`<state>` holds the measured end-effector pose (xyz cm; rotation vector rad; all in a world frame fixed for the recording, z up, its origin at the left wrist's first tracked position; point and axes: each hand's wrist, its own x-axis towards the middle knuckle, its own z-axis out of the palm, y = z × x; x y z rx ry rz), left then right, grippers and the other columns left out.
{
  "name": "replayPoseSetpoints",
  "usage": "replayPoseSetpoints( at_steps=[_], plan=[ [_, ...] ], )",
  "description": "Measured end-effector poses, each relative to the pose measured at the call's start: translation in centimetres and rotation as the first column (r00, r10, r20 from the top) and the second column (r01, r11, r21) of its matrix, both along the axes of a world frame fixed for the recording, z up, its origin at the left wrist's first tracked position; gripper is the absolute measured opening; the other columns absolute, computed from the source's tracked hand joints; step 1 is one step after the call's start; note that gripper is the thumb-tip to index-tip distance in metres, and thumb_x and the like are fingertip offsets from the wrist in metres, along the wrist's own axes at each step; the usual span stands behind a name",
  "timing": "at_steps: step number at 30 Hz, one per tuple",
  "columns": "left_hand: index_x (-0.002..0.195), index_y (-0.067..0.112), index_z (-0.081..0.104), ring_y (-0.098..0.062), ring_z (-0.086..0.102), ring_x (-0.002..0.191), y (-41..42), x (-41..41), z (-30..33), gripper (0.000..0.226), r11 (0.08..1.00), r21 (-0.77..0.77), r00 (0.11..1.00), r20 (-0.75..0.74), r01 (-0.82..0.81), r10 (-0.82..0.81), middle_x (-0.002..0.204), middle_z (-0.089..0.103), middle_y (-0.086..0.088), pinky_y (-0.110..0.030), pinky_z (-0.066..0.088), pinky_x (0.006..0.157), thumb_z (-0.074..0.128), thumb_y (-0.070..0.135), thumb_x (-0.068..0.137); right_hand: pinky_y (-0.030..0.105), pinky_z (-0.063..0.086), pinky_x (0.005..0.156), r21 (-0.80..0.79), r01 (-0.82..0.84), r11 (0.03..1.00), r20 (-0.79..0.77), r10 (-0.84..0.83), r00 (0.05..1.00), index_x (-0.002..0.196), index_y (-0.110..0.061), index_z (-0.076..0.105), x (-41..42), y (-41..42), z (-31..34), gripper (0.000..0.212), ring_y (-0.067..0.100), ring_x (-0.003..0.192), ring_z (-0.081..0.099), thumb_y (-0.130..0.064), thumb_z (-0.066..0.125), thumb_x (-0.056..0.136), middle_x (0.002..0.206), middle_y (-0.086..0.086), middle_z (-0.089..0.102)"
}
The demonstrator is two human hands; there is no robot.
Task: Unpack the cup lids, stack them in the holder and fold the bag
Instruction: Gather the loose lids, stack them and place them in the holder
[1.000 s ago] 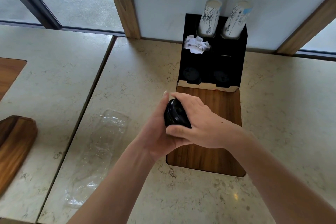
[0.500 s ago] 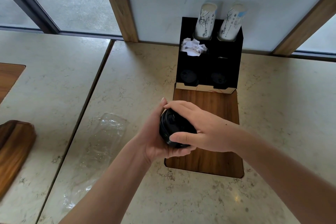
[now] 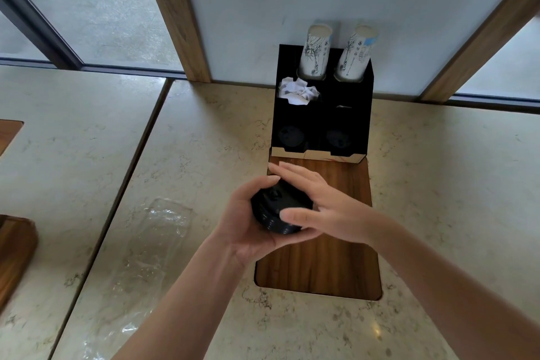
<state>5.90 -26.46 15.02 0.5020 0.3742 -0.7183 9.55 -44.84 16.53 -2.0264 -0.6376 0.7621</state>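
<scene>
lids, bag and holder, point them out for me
lids (image 3: 277, 207): head view, top face of the black stack held in both hands.
bag (image 3: 152, 240): head view, middle of the clear plastic lying flat on the counter.
holder (image 3: 366, 114): head view, black right side wall.

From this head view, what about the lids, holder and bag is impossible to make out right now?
- Stack of black plastic cup lids: count unclear; the left hand and right hand cover its sides.
- Black cup holder: depth of lids in its front wells is lost in shadow.
- Clear plastic bag: lower end cut off by the frame edge.
</scene>
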Motion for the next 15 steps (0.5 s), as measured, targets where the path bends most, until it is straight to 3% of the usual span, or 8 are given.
replayPoseSetpoints(
  at_steps=[2,4,7,10,13,15],
  plan=[
    [0.119,0.009,0.072,-0.047,0.065,0.115,-0.5,1.4,0.3,0.040,0.992,-0.028,0.992,0.024,-0.126,0.127,0.122,0.070,-0.026,-0.060,0.054,0.089,0.074,0.017,0.080,0.041,0.035,0.114,0.151,0.230,0.961,-0.148,-0.208,0.967,0.154,-0.055,0.022,0.7,0.2,-0.3,0.081,0.008,0.145,0.032,-0.079,0.054,0.084,0.157,-0.026,0.030],
    [0.122,0.009,0.068,-0.045,0.065,0.116,-1.0,3.1,0.7,0.045,0.972,-0.010,0.968,0.086,-0.235,0.235,0.127,0.068,-0.025,-0.057,0.053,0.093,0.073,0.016,0.077,0.038,0.042,0.112,0.184,0.516,0.837,-0.297,-0.453,0.841,0.150,-0.041,0.039,1.2,0.5,-1.0,0.081,0.007,0.135,0.049,-0.081,0.054,0.081,0.143,-0.024,0.050],
    [0.124,0.006,0.062,-0.034,0.067,0.107,-1.9,5.2,0.6,0.047,0.922,0.224,0.934,0.244,-0.316,0.261,0.120,0.068,-0.021,-0.043,0.056,0.088,0.068,0.021,0.080,0.037,0.059,0.094,0.062,0.765,0.641,-0.452,-0.666,0.594,0.117,-0.026,0.062,2.3,0.7,-1.8,0.044,0.012,0.109,0.070,-0.060,0.063,0.089,0.116,-0.005,0.073],
    [0.131,0.003,0.056,-0.037,0.068,0.107,-3.2,6.6,-0.4,0.056,0.888,0.298,0.927,0.241,-0.352,0.286,0.119,0.067,-0.022,-0.044,0.057,0.090,0.066,0.021,0.079,0.031,0.062,0.074,0.056,0.815,0.577,-0.620,-0.619,0.482,0.115,-0.016,0.065,3.6,0.6,-2.0,0.026,0.019,0.092,0.078,-0.036,0.067,0.097,0.098,0.002,0.080],
    [0.132,0.013,0.055,-0.037,0.069,0.113,-4.1,8.4,-1.5,0.061,0.848,0.401,0.932,0.249,-0.348,0.264,0.127,0.066,-0.020,-0.046,0.057,0.096,0.073,0.020,0.074,0.034,0.063,0.078,0.128,0.847,0.516,-0.728,-0.531,0.434,0.125,-0.012,0.063,5.3,0.0,-2.4,0.028,0.026,0.100,0.076,-0.020,0.066,0.099,0.111,0.011,0.077],
    [0.127,0.019,0.055,-0.031,0.071,0.109,-4.4,10.0,-2.3,0.061,0.760,0.561,0.940,0.273,-0.328,0.205,0.127,0.066,-0.015,-0.041,0.059,0.092,0.077,0.021,0.070,0.037,0.063,0.081,0.120,0.884,0.451,-0.727,-0.567,0.388,0.126,-0.012,0.064,7.1,-0.4,-2.9,0.029,0.027,0.102,0.075,-0.011,0.068,0.096,0.116,0.014,0.074]
  ],
)
